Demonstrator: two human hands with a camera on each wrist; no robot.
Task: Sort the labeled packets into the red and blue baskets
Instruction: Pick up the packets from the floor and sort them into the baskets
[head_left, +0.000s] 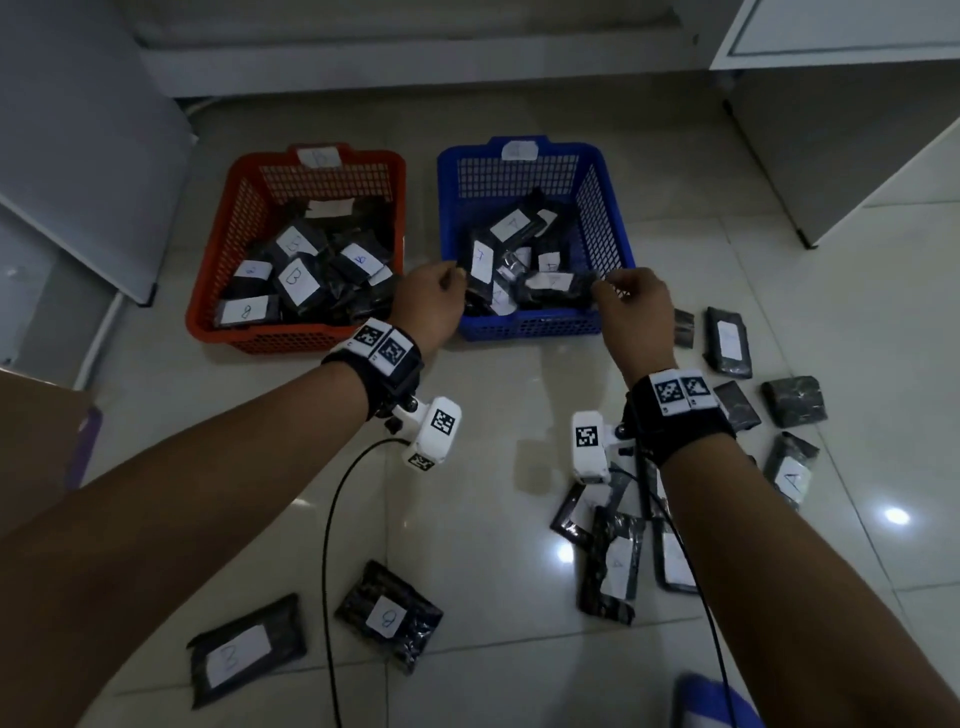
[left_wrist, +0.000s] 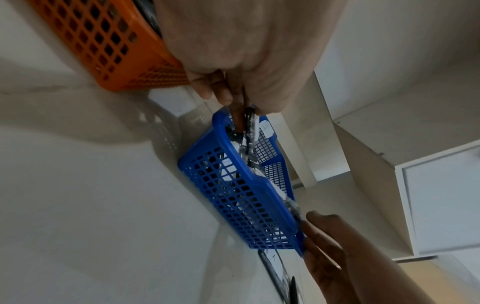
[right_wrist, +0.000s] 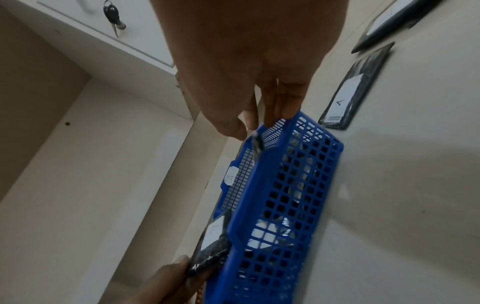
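Note:
A red basket on the left holds several dark packets labelled B. Beside it stands a blue basket with packets labelled A. My left hand pinches the edge of a dark packet with a white label over the blue basket's front left. My right hand pinches another dark labelled packet over its front right. In the left wrist view, thumb and fingers clamp a packet edge above the blue basket. The right wrist view shows fingers on a packet edge.
Loose packets lie on the glossy tiled floor: two labelled B near me on the left, several on the right. White cabinets stand behind and to the right. Cables run from both wrist cameras.

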